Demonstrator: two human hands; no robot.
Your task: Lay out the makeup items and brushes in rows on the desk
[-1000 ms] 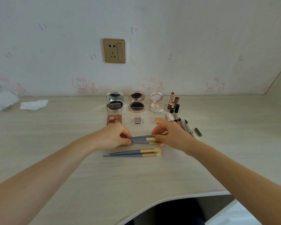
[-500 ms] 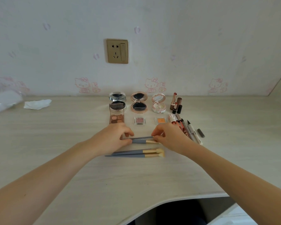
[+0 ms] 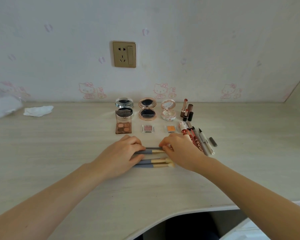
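Several grey-handled makeup brushes with cream ferrules lie parallel on the desk (image 3: pixel 59 153). My left hand (image 3: pixel 121 153) and my right hand (image 3: pixel 178 149) pinch the two ends of the upper brushes (image 3: pixel 153 149); the lower two brushes (image 3: pixel 156 163) lie free in front of them. Behind stand three open compacts: silver (image 3: pixel 124 105), rose-gold (image 3: pixel 147 110), pink (image 3: pixel 168 110). An eyeshadow palette (image 3: pixel 123 124), a pink pan (image 3: pixel 148 128) and an orange pan (image 3: pixel 170 129) form a second row. Lipsticks (image 3: pixel 186 110) and several pens (image 3: pixel 197 141) sit at the right.
A crumpled white tissue (image 3: pixel 38 110) and a clear plastic bag (image 3: pixel 2 106) lie at the far left. A gold wall socket (image 3: pixel 124 54) is on the wall behind. The desk's curved front edge (image 3: pixel 189 214) runs close to my body.
Both hands have lowered the upper brushes closer to the desk and to the lower pair. The left hand now covers more of the handles.
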